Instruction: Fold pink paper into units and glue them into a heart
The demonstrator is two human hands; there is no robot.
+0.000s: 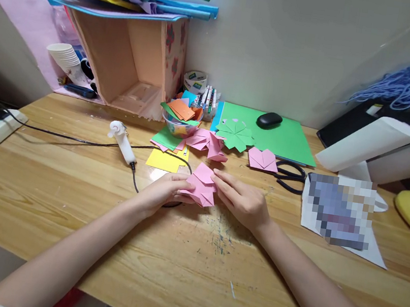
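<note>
A pink folded paper piece (202, 186) with layered, pointed flaps is held just above the table. My left hand (163, 191) grips its left side, thumb on top and fingers underneath. On the right edge, the fingers of my right hand (242, 200) are pressed together and pinch a flap; the thumb is mostly hidden. Just beyond lies another pink folded paper shape (208, 144). To its right are a green paper flower (234, 133) and a pink paper heart (262, 159).
A white glue gun (122, 143) with a black cable rests at left. Behind are a bowl of paper pieces (180, 127), yellow paper (165, 160) and an open box (126, 59). Black-handled scissors (290, 176), a mouse (269, 120) and a white roll (372, 142) are at right.
</note>
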